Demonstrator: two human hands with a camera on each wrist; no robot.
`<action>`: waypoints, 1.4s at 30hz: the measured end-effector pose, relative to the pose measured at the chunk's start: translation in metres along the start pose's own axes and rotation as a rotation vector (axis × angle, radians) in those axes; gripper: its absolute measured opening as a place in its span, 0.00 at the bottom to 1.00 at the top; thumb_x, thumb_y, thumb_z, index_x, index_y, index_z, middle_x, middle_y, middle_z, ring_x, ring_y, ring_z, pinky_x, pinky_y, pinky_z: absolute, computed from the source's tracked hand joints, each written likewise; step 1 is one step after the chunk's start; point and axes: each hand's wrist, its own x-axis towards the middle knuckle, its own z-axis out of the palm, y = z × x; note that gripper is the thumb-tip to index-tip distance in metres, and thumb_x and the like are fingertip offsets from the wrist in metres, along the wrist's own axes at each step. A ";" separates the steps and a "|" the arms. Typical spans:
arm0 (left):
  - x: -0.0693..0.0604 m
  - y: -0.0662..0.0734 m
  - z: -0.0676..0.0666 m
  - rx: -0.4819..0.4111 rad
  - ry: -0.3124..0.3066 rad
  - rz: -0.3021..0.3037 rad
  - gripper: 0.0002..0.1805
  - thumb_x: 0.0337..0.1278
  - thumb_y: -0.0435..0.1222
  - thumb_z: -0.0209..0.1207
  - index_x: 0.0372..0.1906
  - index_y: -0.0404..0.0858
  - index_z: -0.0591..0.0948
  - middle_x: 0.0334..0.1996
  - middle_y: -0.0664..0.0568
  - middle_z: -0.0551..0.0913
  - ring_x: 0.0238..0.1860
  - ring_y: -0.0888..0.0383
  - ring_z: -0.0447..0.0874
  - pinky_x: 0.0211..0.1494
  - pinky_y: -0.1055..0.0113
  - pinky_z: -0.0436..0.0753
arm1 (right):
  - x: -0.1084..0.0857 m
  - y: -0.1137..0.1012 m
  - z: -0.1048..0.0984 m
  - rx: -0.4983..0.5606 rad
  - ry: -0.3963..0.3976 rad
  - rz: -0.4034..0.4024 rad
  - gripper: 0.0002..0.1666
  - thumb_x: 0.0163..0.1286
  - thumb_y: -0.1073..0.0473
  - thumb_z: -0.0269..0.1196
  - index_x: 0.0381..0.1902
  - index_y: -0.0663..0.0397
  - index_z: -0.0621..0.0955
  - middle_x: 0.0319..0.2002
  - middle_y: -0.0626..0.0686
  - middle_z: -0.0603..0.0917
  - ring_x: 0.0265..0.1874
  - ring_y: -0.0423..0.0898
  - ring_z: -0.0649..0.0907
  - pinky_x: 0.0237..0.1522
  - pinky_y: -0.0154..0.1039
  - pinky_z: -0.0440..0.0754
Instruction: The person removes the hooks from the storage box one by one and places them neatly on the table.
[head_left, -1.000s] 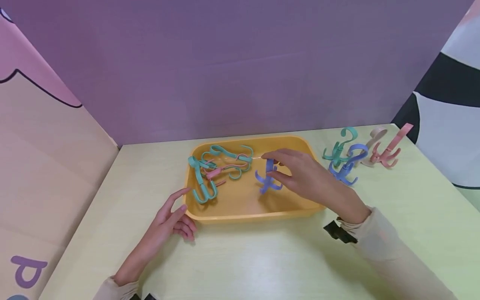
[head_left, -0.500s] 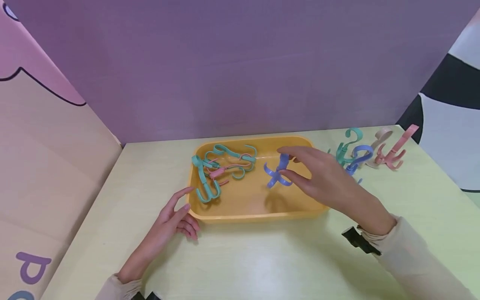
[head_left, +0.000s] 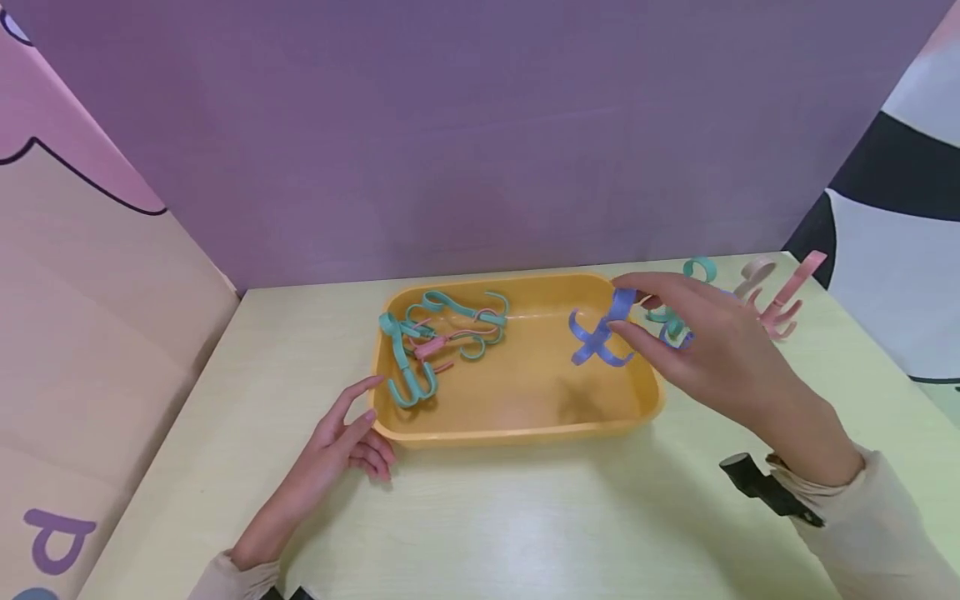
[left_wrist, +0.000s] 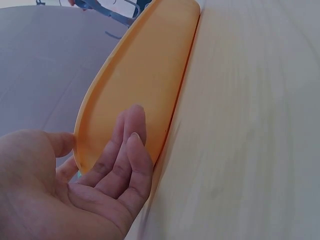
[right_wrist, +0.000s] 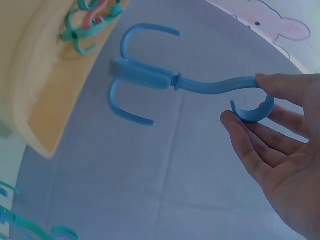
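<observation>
Since the earlier frame, your right hand (head_left: 720, 350) had moved rightward with the blue hook (head_left: 597, 337), which hung tilted over the right part of the yellow tray (head_left: 517, 435). Your thumb and fingers pinched its curled top. Your left hand (head_left: 337, 437), relaxed, touched the tray's left rim.

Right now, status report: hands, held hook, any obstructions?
Left hand touching yellow tray. Right hand pinching blue hook above tray's right end. Head view: other hooks behind right hand, partly hidden.

The right hand (right_wrist: 280, 145) pinches a curved blue plastic hook (right_wrist: 155, 77) — left, a yellow plastic tray (right_wrist: 42, 117) holds green plastic hooks (right_wrist: 86, 32).
</observation>
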 end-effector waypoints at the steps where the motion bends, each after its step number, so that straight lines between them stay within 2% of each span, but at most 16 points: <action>1: 0.000 0.000 0.000 0.000 -0.002 0.002 0.27 0.81 0.45 0.43 0.78 0.50 0.54 0.29 0.35 0.84 0.26 0.40 0.86 0.33 0.56 0.86 | 0.000 0.001 -0.003 0.004 0.009 0.009 0.38 0.70 0.30 0.54 0.52 0.59 0.83 0.40 0.51 0.87 0.36 0.45 0.83 0.44 0.21 0.72; 4: 0.002 -0.002 -0.001 0.002 -0.017 0.018 0.27 0.81 0.44 0.42 0.78 0.49 0.53 0.29 0.35 0.85 0.26 0.40 0.87 0.33 0.56 0.86 | -0.001 0.004 -0.012 0.006 0.041 0.040 0.41 0.68 0.28 0.54 0.52 0.60 0.83 0.37 0.50 0.87 0.37 0.38 0.82 0.48 0.23 0.70; 6: 0.003 -0.003 -0.001 0.001 -0.024 0.021 0.28 0.81 0.43 0.42 0.78 0.48 0.53 0.29 0.35 0.85 0.26 0.41 0.87 0.33 0.56 0.86 | -0.002 0.005 -0.016 0.021 0.067 0.047 0.41 0.67 0.28 0.56 0.51 0.61 0.83 0.35 0.52 0.87 0.39 0.31 0.80 0.61 0.33 0.66; 9: 0.003 -0.004 0.000 -0.002 -0.025 0.017 0.28 0.81 0.44 0.42 0.78 0.48 0.53 0.29 0.34 0.85 0.26 0.41 0.87 0.33 0.56 0.86 | -0.002 0.008 -0.024 0.013 0.079 0.060 0.41 0.66 0.28 0.57 0.50 0.63 0.83 0.35 0.54 0.87 0.42 0.23 0.77 0.63 0.32 0.65; 12: 0.002 -0.003 0.000 -0.006 -0.014 0.005 0.27 0.81 0.44 0.43 0.78 0.50 0.54 0.29 0.33 0.84 0.26 0.40 0.86 0.33 0.56 0.86 | -0.001 0.011 -0.032 -0.034 0.080 0.067 0.39 0.68 0.31 0.58 0.51 0.63 0.83 0.36 0.54 0.87 0.42 0.23 0.77 0.45 0.20 0.69; 13: 0.001 -0.003 0.000 -0.006 -0.010 0.002 0.27 0.81 0.44 0.43 0.77 0.51 0.54 0.29 0.33 0.84 0.26 0.40 0.86 0.33 0.56 0.86 | -0.001 0.013 -0.035 -0.051 0.078 0.077 0.37 0.68 0.34 0.61 0.52 0.64 0.83 0.37 0.55 0.87 0.42 0.23 0.77 0.37 0.18 0.69; 15: 0.000 -0.002 -0.001 -0.005 -0.005 0.001 0.27 0.81 0.44 0.43 0.77 0.52 0.55 0.29 0.34 0.84 0.26 0.40 0.86 0.33 0.55 0.87 | -0.002 0.016 -0.041 -0.087 0.084 0.095 0.29 0.67 0.44 0.68 0.53 0.63 0.83 0.38 0.55 0.87 0.42 0.21 0.76 0.31 0.16 0.66; 19: 0.000 -0.002 -0.002 -0.004 -0.014 0.017 0.27 0.81 0.43 0.42 0.77 0.50 0.54 0.28 0.34 0.84 0.25 0.40 0.86 0.32 0.55 0.86 | -0.003 0.023 -0.052 -0.136 0.104 0.157 0.27 0.55 0.68 0.75 0.53 0.64 0.83 0.37 0.58 0.87 0.41 0.16 0.73 0.36 0.15 0.67; 23: 0.002 -0.004 -0.002 -0.009 -0.032 0.044 0.27 0.81 0.42 0.42 0.78 0.46 0.53 0.28 0.33 0.84 0.25 0.40 0.86 0.32 0.55 0.87 | -0.004 0.030 -0.061 -0.162 0.125 0.218 0.27 0.54 0.73 0.74 0.54 0.66 0.82 0.36 0.61 0.86 0.40 0.15 0.71 0.38 0.18 0.64; 25: 0.002 -0.004 -0.002 -0.007 -0.029 0.044 0.28 0.81 0.42 0.42 0.78 0.46 0.53 0.28 0.33 0.84 0.25 0.39 0.86 0.32 0.55 0.86 | -0.005 0.033 -0.063 -0.177 0.130 0.256 0.27 0.56 0.71 0.73 0.55 0.65 0.82 0.38 0.55 0.87 0.39 0.15 0.70 0.37 0.20 0.63; 27: 0.001 -0.004 -0.002 -0.003 -0.021 0.037 0.27 0.81 0.42 0.42 0.78 0.48 0.53 0.28 0.34 0.84 0.25 0.39 0.86 0.32 0.55 0.86 | -0.006 0.037 -0.065 -0.194 0.132 0.290 0.27 0.58 0.69 0.73 0.57 0.64 0.81 0.39 0.38 0.86 0.39 0.15 0.70 0.34 0.21 0.61; 30: 0.000 -0.003 -0.001 0.002 -0.012 0.027 0.27 0.81 0.43 0.42 0.78 0.49 0.53 0.28 0.34 0.84 0.25 0.39 0.86 0.32 0.55 0.86 | -0.009 0.043 -0.068 -0.203 0.137 0.329 0.27 0.61 0.66 0.72 0.59 0.62 0.80 0.40 0.16 0.75 0.39 0.15 0.69 0.36 0.21 0.61; 32: 0.000 -0.003 -0.001 0.004 -0.009 0.025 0.28 0.81 0.43 0.42 0.78 0.49 0.53 0.29 0.34 0.84 0.25 0.40 0.86 0.32 0.55 0.86 | -0.010 0.048 -0.070 -0.191 0.142 0.336 0.28 0.60 0.69 0.72 0.59 0.64 0.80 0.39 0.11 0.69 0.39 0.14 0.70 0.39 0.20 0.62; 37: 0.000 -0.002 -0.001 0.009 -0.002 0.018 0.28 0.81 0.44 0.42 0.78 0.50 0.53 0.29 0.34 0.85 0.26 0.39 0.86 0.32 0.55 0.86 | -0.015 0.061 -0.075 -0.159 0.124 0.411 0.28 0.59 0.74 0.70 0.58 0.69 0.78 0.36 0.13 0.68 0.38 0.14 0.68 0.42 0.14 0.62; 41: 0.000 -0.002 -0.001 0.007 -0.002 0.016 0.28 0.81 0.44 0.42 0.78 0.50 0.53 0.29 0.34 0.84 0.26 0.39 0.86 0.32 0.54 0.86 | -0.022 0.071 -0.081 -0.146 0.075 0.526 0.24 0.65 0.69 0.67 0.58 0.72 0.76 0.34 0.14 0.67 0.36 0.15 0.66 0.41 0.12 0.60; 42: 0.000 -0.002 -0.001 0.008 0.000 0.017 0.28 0.81 0.44 0.42 0.78 0.50 0.53 0.29 0.34 0.84 0.26 0.39 0.86 0.32 0.54 0.86 | -0.023 0.073 -0.082 -0.147 0.057 0.550 0.23 0.67 0.68 0.66 0.58 0.72 0.76 0.34 0.20 0.72 0.35 0.15 0.66 0.41 0.11 0.59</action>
